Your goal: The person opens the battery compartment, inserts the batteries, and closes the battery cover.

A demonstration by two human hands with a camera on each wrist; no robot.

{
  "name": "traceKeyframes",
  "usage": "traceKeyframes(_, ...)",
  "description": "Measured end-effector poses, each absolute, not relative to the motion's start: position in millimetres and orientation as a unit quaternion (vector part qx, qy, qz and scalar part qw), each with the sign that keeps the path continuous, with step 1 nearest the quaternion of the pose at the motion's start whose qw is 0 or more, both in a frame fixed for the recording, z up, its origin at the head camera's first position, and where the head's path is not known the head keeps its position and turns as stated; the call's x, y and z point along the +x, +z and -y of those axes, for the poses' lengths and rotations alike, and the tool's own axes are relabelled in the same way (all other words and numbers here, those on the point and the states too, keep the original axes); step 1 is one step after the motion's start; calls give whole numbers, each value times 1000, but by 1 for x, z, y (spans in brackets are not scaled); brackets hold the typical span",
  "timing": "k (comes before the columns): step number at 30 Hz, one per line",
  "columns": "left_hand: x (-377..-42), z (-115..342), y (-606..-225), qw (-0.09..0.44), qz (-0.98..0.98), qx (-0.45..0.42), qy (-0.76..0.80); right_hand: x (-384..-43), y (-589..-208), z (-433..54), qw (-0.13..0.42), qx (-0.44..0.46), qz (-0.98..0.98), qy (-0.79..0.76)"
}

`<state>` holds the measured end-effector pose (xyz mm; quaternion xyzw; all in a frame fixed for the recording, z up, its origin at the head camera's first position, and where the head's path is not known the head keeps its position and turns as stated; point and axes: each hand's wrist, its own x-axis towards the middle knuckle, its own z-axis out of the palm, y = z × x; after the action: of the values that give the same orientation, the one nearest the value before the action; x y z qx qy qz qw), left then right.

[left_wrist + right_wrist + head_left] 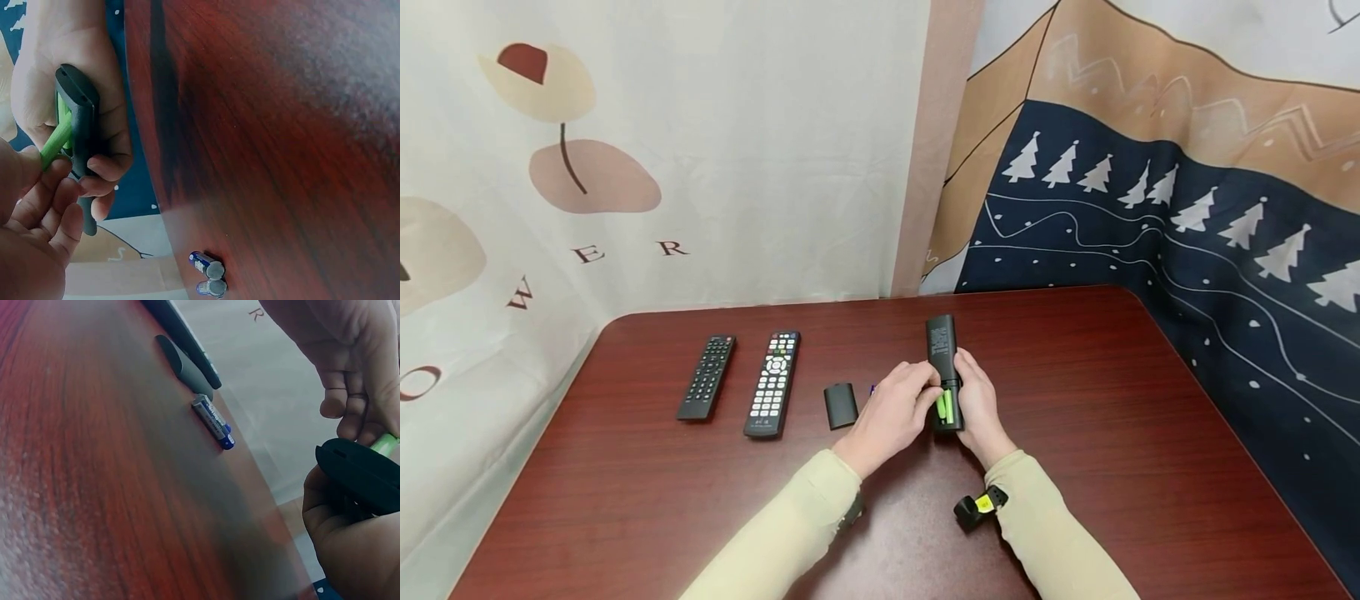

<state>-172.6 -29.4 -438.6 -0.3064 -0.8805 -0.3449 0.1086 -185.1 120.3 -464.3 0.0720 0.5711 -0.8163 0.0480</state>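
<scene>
Pale yellow fabric sleeves point(790, 525) extend over a glossy reddish-brown wooden desk point(1150, 417). The right hand point(981, 408) grips a long, open-backed black plastic remote point(942, 350); the left hand point(891, 417) pinches 1 tilted, bright-green cylindrical battery point(55, 142) partly inside it. Good work here probably means steadying the remote and pivoting the battery gently by 1 end, never forcing it.

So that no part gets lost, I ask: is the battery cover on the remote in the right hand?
No, the battery cover lies on the table, and green batteries show uncovered in the back of the remote.
</scene>
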Motion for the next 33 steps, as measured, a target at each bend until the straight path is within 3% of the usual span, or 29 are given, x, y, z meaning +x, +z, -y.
traceKeyframes(19,-172,34,-450,127,861,-337,-359,-185,-461,-122,50,66,-577,-813)
traceKeyframes(33,-166,34,-449,80,882,-314,-341,-185,-458,-122,57,45,-538,-840)
